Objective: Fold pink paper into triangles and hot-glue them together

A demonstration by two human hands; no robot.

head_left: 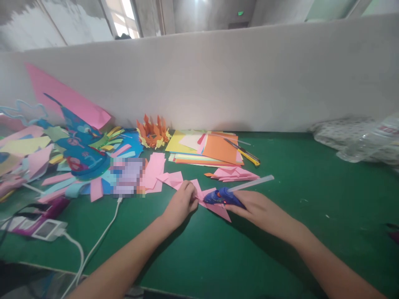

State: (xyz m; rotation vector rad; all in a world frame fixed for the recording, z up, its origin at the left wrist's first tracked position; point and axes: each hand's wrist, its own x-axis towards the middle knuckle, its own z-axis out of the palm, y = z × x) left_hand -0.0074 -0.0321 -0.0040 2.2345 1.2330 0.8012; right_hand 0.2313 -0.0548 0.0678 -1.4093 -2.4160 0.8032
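My right hand (254,205) grips a blue hot glue gun (229,198), with a translucent glue stick (254,182) poking out of its back and a small red light showing. The gun's nozzle is at a chain of folded pink paper pieces (220,210), touching or just above it. My left hand (183,198) is closed on the middle of that chain, thumb and fingers pinching the paper. Just behind lies a stack of folded pink paper points (233,173) with an orange tip at its left end.
Behind are coloured paper sheets (202,149) with a yellow utility knife (245,153) on them. An orange paper crown (153,133), pink strips (154,172) and a blue paper hat (81,145) stand left. White cables (107,228) cross the table's left side. A plastic bottle (374,139) lies far right.
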